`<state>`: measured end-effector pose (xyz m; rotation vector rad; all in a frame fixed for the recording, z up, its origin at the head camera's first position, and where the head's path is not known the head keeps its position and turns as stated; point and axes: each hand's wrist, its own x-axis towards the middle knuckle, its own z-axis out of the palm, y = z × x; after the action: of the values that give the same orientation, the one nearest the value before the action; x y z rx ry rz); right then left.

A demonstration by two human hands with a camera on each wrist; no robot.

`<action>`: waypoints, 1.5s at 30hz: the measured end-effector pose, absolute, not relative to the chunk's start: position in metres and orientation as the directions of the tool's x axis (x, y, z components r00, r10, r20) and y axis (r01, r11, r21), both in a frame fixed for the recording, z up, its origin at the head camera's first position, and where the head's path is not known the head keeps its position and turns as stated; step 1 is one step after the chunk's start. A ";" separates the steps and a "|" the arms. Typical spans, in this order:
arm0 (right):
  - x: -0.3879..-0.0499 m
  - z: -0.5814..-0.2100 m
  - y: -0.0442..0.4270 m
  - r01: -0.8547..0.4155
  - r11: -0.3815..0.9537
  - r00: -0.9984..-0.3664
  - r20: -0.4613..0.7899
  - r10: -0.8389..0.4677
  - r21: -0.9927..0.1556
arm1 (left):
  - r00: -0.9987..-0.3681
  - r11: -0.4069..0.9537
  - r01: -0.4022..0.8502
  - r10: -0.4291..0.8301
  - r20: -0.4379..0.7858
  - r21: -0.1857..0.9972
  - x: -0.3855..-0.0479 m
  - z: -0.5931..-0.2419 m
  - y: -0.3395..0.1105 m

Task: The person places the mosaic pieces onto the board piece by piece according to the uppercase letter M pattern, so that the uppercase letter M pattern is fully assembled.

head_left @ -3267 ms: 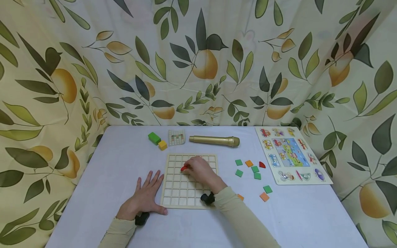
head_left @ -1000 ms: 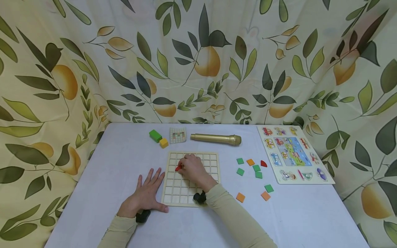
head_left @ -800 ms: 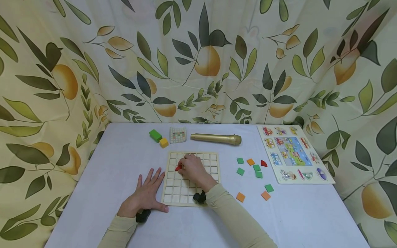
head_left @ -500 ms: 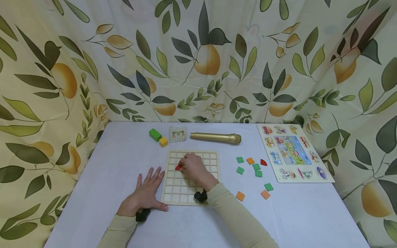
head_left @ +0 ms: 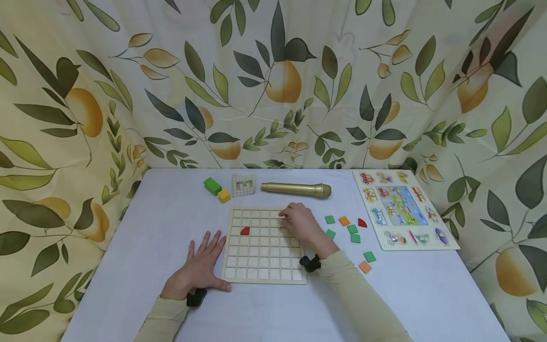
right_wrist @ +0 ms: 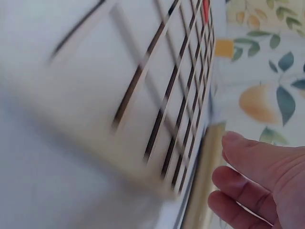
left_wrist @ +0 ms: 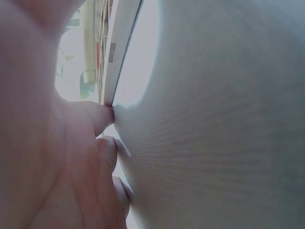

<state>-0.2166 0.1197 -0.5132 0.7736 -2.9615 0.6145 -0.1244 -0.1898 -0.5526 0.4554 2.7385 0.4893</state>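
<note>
In the head view, a square wooden grid board (head_left: 264, 251) lies flat on the white table. A red quarter-round tile (head_left: 245, 231) sits in one of its upper left cells. My left hand (head_left: 201, 266) rests spread on the table beside the board, its thumb at the board's lower left corner. My right hand (head_left: 301, 224) is over the board's upper right part with loosely bent fingers. The right wrist view shows nothing between its thumb (right_wrist: 257, 157) and fingers.
Right of the board lie several green tiles (head_left: 355, 238), orange tiles (head_left: 365, 267) and another red tile (head_left: 362, 223). A picture puzzle (head_left: 419, 240) stands beyond them. Behind the board are a gold microphone (head_left: 295, 190), a small pattern card (head_left: 243, 185), a green block (head_left: 212, 186) and a yellow block (head_left: 224, 195).
My right hand has let go of the red tile, leaving it in the grid, and has moved right across the board. The left hand has stayed put.
</note>
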 end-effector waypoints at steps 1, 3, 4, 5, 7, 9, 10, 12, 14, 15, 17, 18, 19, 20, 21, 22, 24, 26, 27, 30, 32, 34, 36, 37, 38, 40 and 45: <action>-0.217 -0.513 0.128 -0.458 0.810 -0.886 0.109 -0.451 -0.366 | -0.897 0.892 0.252 0.361 -0.256 0.374 -0.125 -0.552 -0.190; -0.218 -0.513 0.144 -0.426 0.827 -0.901 0.093 -0.423 -0.367 | -0.897 0.891 0.255 0.363 -0.252 0.377 -0.125 -0.552 -0.190; -0.218 -0.513 0.151 -0.410 0.834 -0.908 0.083 -0.410 -0.370 | -0.898 0.888 0.255 0.363 -0.246 0.382 -0.124 -0.552 -0.190; -0.218 -0.513 0.157 -0.396 0.840 -0.914 0.075 -0.398 -0.372 | -0.900 0.885 0.256 0.365 -0.239 0.389 -0.124 -0.552 -0.190; -0.219 -0.513 0.169 -0.380 0.848 -0.922 0.073 -0.381 -0.371 | -0.900 0.884 0.259 0.367 -0.237 0.389 -0.124 -0.552 -0.190; -0.219 -0.514 0.178 -0.371 0.853 -0.925 0.070 -0.372 -0.368 | -0.900 0.880 0.263 0.371 -0.227 0.395 -0.124 -0.551 -0.190; -0.220 -0.515 0.183 -0.364 0.856 -0.928 0.068 -0.365 -0.366 | -0.901 0.879 0.266 0.373 -0.222 0.396 -0.123 -0.552 -0.190; -0.220 -0.516 0.190 -0.362 0.862 -0.930 0.079 -0.358 -0.355 | -0.900 0.878 0.274 0.378 -0.218 0.393 -0.123 -0.551 -0.190; -0.220 -0.516 0.199 -0.351 0.865 -0.935 0.078 -0.346 -0.360 | -0.901 0.877 0.277 0.380 -0.212 0.393 -0.123 -0.551 -0.190; -0.220 -0.516 0.204 -0.341 0.866 -0.938 0.075 -0.338 -0.366 | -0.901 0.877 0.279 0.380 -0.210 0.390 -0.123 -0.551 -0.190; -0.220 -0.516 0.214 -0.318 0.871 -0.946 0.061 -0.319 -0.375 | -0.900 0.877 0.279 0.381 -0.211 0.392 -0.123 -0.552 -0.190; -0.220 -0.515 0.219 -0.306 0.873 -0.949 0.050 -0.311 -0.381 | -0.900 0.877 0.279 0.381 -0.213 0.391 -0.124 -0.552 -0.190; -0.220 -0.515 0.224 -0.295 0.873 -0.951 0.036 -0.306 -0.389 | -0.900 0.878 0.279 0.381 -0.213 0.389 -0.124 -0.552 -0.190; -0.221 -0.514 0.228 -0.282 0.876 -0.955 0.023 -0.297 -0.391 | -0.900 0.878 0.279 0.380 -0.214 0.388 -0.124 -0.552 -0.190; -0.221 -0.515 0.231 -0.274 0.879 -0.957 0.015 -0.291 -0.390 | -0.901 0.878 0.279 0.380 -0.211 0.390 -0.124 -0.552 -0.190; -0.222 -0.515 0.234 -0.268 0.883 -0.958 0.008 -0.287 -0.385 | -0.901 0.877 0.278 0.379 -0.211 0.391 -0.124 -0.552 -0.190; -0.222 -0.515 0.239 -0.258 0.888 -0.960 -0.001 -0.279 -0.382 | -0.901 0.879 0.279 0.379 -0.213 0.386 -0.125 -0.552 -0.190; -0.223 -0.516 0.243 -0.257 0.888 -0.960 -0.006 -0.280 -0.381 | -0.902 0.879 0.279 0.378 -0.210 0.387 -0.124 -0.552 -0.190; -0.223 -0.517 0.245 -0.254 0.889 -0.961 -0.009 -0.278 -0.381 | -0.901 0.879 0.278 0.378 -0.210 0.388 -0.124 -0.551 -0.190; -0.224 -0.518 0.249 -0.251 0.888 -0.960 -0.017 -0.279 -0.384 | -0.901 0.879 0.278 0.378 -0.213 0.387 -0.123 -0.551 -0.190; -0.224 -0.520 0.252 -0.249 0.889 -0.960 -0.024 -0.279 -0.383 | -0.900 0.879 0.278 0.379 -0.213 0.386 -0.123 -0.550 -0.189; -0.224 -0.521 0.254 -0.242 0.892 -0.961 -0.035 -0.275 -0.383 | -0.900 0.880 0.281 0.380 -0.212 0.383 -0.123 -0.550 -0.190; -0.224 -0.522 0.255 -0.243 0.891 -0.959 -0.043 -0.280 -0.384 | -0.900 0.879 0.284 0.382 -0.209 0.383 -0.123 -0.550 -0.190; -0.224 -0.523 0.256 -0.242 0.892 -0.959 -0.046 -0.281 -0.383 | -0.900 0.879 0.285 0.383 -0.209 0.383 -0.123 -0.550 -0.190; -0.225 -0.524 0.257 -0.244 0.892 -0.958 -0.047 -0.283 -0.381 | -0.899 0.879 0.285 0.383 -0.211 0.382 -0.123 -0.550 -0.190; -0.226 -0.525 0.257 -0.242 0.892 -0.958 -0.052 -0.282 -0.381 | -0.899 0.879 0.285 0.384 -0.211 0.383 -0.123 -0.551 -0.190; -0.228 -0.527 0.256 -0.224 0.896 -0.962 -0.060 -0.266 -0.383 | -0.899 0.879 0.284 0.383 -0.213 0.383 -0.124 -0.553 -0.191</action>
<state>-0.2276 0.2564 -0.5272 0.4111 -3.1664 0.6186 -0.1239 -0.1910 -0.5532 0.5022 2.7660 0.5015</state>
